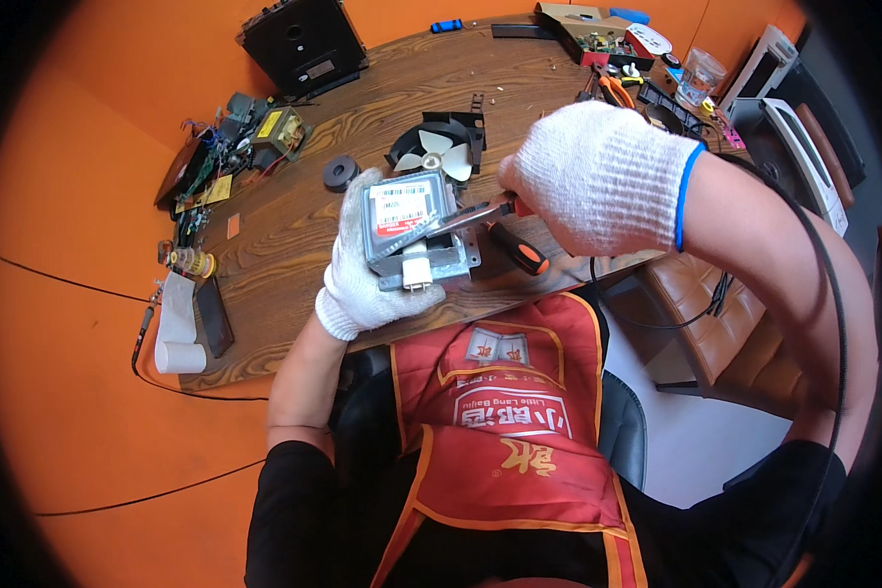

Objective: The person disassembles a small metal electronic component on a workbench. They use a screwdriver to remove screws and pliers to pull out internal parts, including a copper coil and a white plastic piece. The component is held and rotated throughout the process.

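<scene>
My left hand, in a white knit glove, is wrapped round a metal microwave magnetron, holding it near the table's front edge. The part has a labelled lid and a white connector facing me. My right hand, gloved in white with a blue cuff, is closed on a pair of pliers. Their metal jaws lie across the edge of the lid; the handles are mostly hidden in my fist. Whether the jaws grip the edge I cannot tell. An orange-and-black screwdriver lies below my right hand.
Behind the magnetron are a white-bladed fan and a black ring. A transformer and circuit parts crowd the left. A paper roll hangs by the left edge. Tools, a clear cup and a parts box stand far right.
</scene>
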The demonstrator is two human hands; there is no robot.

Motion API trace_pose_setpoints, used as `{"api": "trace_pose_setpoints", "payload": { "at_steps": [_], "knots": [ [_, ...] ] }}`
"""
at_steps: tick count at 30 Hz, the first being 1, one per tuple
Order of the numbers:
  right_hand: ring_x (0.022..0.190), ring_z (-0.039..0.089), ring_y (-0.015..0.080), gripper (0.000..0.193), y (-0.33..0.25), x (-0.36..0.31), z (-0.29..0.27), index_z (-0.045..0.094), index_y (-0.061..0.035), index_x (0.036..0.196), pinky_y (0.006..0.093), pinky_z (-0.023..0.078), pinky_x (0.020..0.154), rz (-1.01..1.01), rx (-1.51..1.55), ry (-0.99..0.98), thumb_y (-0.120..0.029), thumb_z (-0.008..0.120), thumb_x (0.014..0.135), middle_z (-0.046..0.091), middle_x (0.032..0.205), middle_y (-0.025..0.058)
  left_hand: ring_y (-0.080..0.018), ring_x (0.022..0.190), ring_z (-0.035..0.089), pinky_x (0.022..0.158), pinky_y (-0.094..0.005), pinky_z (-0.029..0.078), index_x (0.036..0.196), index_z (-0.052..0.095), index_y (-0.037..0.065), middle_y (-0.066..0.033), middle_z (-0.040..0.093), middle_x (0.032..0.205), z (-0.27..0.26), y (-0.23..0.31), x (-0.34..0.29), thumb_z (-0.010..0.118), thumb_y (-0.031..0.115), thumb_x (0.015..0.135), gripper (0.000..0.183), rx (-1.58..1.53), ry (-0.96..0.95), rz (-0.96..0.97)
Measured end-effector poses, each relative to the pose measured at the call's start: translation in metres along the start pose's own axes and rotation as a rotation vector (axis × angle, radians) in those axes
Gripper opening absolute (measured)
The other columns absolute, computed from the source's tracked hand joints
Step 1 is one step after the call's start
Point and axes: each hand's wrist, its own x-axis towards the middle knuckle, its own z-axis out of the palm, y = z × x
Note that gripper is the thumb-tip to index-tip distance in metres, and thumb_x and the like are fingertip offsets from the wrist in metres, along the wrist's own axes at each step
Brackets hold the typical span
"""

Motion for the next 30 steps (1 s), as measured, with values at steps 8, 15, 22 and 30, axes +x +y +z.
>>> {"api": "trace_pose_setpoints", "payload": {
  "at_steps": [8, 15, 22, 30],
  "knots": [
    [0.087, 0.082, 0.0386, 0.017, -0.016, -0.027, -0.034, 0.081, -0.0038, 0.106, 0.0484, 0.067, 0.078, -0.067, -0.086, 0.188, -0.011, 0.070, 0.094, 0.080, 0.090, 0.0219, -0.0305, 0.153, 0.055, 0.134, -0.0494, 0.033, 0.175, 0.017, 0.004, -0.0150, 0.061, 0.162, -0.010, 0.018, 0.006, 0.106, 0.038, 0.066, 0.145, -0.403, 0.004, -0.128],
    [0.093, 0.080, 0.0367, 0.017, -0.040, -0.040, -0.047, 0.079, -0.0052, 0.108, 0.0483, 0.064, 0.084, 0.016, -0.182, 0.221, -0.014, 0.071, 0.096, 0.079, 0.095, 0.0196, -0.0309, 0.151, 0.056, 0.132, -0.0492, 0.035, 0.175, 0.017, -0.002, -0.0179, 0.060, 0.160, -0.023, 0.029, 0.007, 0.109, 0.042, 0.057, 0.156, -0.393, 0.099, -0.019],
    [0.099, 0.078, 0.0348, 0.017, -0.044, -0.052, -0.048, 0.078, -0.0067, 0.110, 0.0483, 0.062, 0.090, 0.092, -0.256, 0.287, -0.016, 0.072, 0.097, 0.078, 0.099, 0.0173, -0.0316, 0.149, 0.058, 0.125, -0.0509, 0.048, 0.172, 0.028, 0.002, -0.0191, 0.055, 0.162, -0.032, 0.056, 0.019, 0.111, 0.043, 0.055, 0.149, -0.443, 0.135, -0.060],
    [0.106, 0.076, 0.0327, 0.018, -0.047, -0.058, -0.042, 0.077, -0.0084, 0.112, 0.0483, 0.059, 0.096, 0.153, -0.297, 0.355, -0.019, 0.073, 0.099, 0.076, 0.103, 0.0147, -0.0335, 0.147, 0.060, 0.125, -0.0512, 0.048, 0.171, 0.024, 0.000, -0.0217, 0.057, 0.160, -0.044, 0.060, 0.023, 0.108, 0.035, 0.062, 0.142, -0.406, 0.117, 0.010]
  ]
}}
